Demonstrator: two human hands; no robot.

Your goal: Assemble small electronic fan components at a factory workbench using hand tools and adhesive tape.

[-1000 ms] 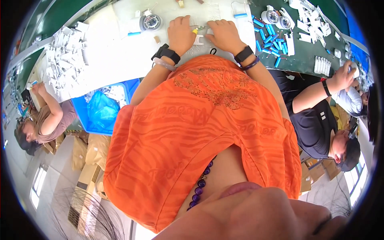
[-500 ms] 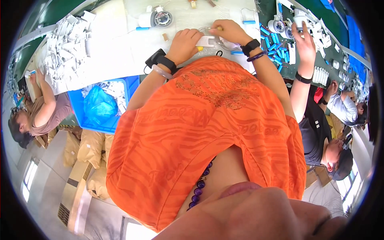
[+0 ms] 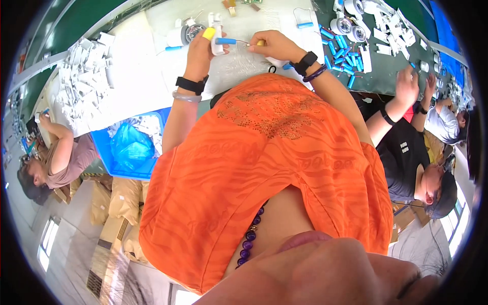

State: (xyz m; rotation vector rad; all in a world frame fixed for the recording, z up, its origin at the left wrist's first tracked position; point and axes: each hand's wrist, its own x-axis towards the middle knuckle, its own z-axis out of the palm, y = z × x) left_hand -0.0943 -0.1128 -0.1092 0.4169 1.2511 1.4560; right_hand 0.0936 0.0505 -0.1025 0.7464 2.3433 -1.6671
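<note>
My left hand (image 3: 200,51), with a yellow finger cover on its thumb, is closed round a long white plastic part (image 3: 216,25) held upright above the worktable. A blue cylindrical battery (image 3: 226,41) lies crosswise against that part, by my left fingertips. From its right end a thin wire (image 3: 242,43) runs to my right hand (image 3: 277,47). There my thumb and fingers, one with a yellow cover, are pinched together at the wire's end; the exact grip is too small to make out. Just behind my left hand sits a round white fan-like unit (image 3: 193,31).
White plastic parts (image 3: 84,84) are heaped on the left of the table. At right lie several blue batteries (image 3: 345,56) and round white units (image 3: 341,25). A blue bin (image 3: 157,152) stands below the table's left edge. Co-workers sit at both sides; one has a hand (image 3: 406,86) near the right edge.
My left hand has moved left and raised the white part upright. The battery now shows against it. My right hand has drawn apart from the left. The right co-worker's hand has come down, away from the round units.
</note>
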